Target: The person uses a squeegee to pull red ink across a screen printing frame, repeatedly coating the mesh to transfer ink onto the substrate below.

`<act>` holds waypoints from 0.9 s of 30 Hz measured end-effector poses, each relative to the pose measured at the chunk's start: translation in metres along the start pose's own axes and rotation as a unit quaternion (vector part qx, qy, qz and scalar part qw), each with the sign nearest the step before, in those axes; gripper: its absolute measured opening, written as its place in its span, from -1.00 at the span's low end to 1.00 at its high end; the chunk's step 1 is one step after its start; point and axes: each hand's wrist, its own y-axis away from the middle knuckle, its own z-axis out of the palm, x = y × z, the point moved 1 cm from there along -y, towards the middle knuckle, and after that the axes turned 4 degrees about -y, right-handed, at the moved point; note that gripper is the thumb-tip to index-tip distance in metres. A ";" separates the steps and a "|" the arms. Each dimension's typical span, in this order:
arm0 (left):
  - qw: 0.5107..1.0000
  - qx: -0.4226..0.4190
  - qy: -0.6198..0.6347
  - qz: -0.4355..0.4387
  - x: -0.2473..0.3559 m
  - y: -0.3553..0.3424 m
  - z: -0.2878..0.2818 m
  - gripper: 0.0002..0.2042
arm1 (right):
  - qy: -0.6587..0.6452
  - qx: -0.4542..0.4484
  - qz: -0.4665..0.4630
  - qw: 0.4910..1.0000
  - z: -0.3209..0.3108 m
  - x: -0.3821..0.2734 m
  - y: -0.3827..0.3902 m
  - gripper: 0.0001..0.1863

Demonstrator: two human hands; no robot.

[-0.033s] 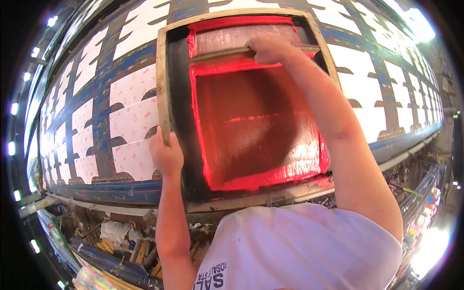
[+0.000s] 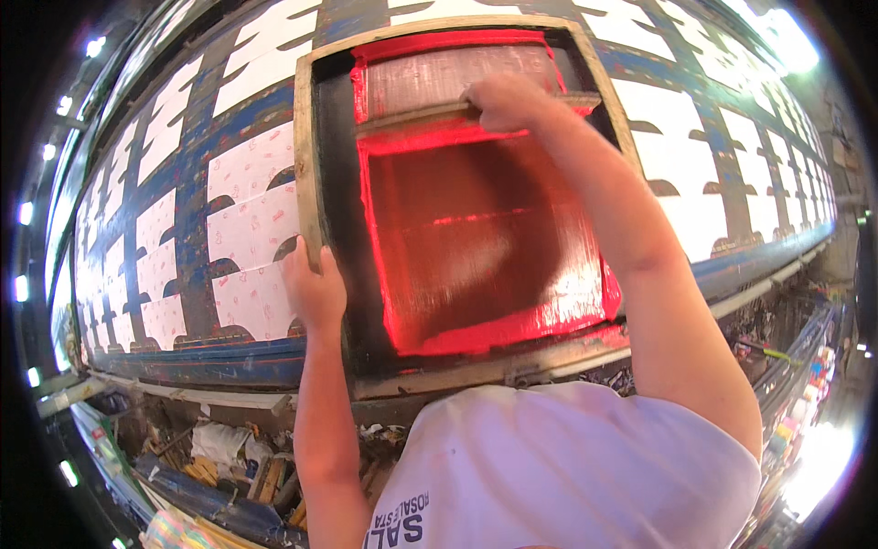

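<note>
A wooden-framed printing screen (image 2: 305, 137) lies on a long table, its mesh (image 2: 439, 256) coated red inside a black border, with brighter red along the edges and a dark shadow across it. My right hand (image 2: 503, 101) is closed on a wooden squeegee (image 2: 402, 122) lying crosswise near the screen's far end, where a paler band of thin red shows beyond the bar. My left hand (image 2: 315, 288) grips the left rail of the frame, thumb over the wood, near the lower part of the screen.
White cut pieces (image 2: 247, 224) lie in rows along the dark blue, paint-marked table (image 2: 192, 238), some with small red prints. A metal rail (image 2: 183, 393) runs along the near edge; below it are cluttered wood scraps (image 2: 270, 471) and cloth. Bright lights show at the rims.
My right hand and the squeegee have moved a little toward me along the screen. My left hand stays on the frame.
</note>
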 end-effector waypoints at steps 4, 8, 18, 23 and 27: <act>1.000 0.010 -0.014 0.013 -0.001 0.000 -0.001 -0.43 | -0.021 0.002 0.005 1.000 0.013 -0.069 0.103 -0.69; 0.999 0.019 -0.010 0.032 -0.006 -0.008 0.005 -0.36 | -0.036 -0.017 0.021 0.999 0.024 -0.127 0.184 -0.69; 0.999 -0.032 -0.030 0.009 -0.003 -0.007 0.001 -0.32 | -0.048 0.039 0.030 0.998 0.070 -0.219 0.319 -0.62; 0.998 0.013 -0.056 -0.006 -0.002 -0.009 0.006 -0.29 | -0.066 0.119 -0.021 0.990 0.085 -0.231 0.349 -0.28; 0.994 -0.017 -0.090 -0.053 0.006 -0.007 -0.001 -0.35 | -0.108 0.172 -0.074 0.976 0.089 -0.220 0.367 -0.31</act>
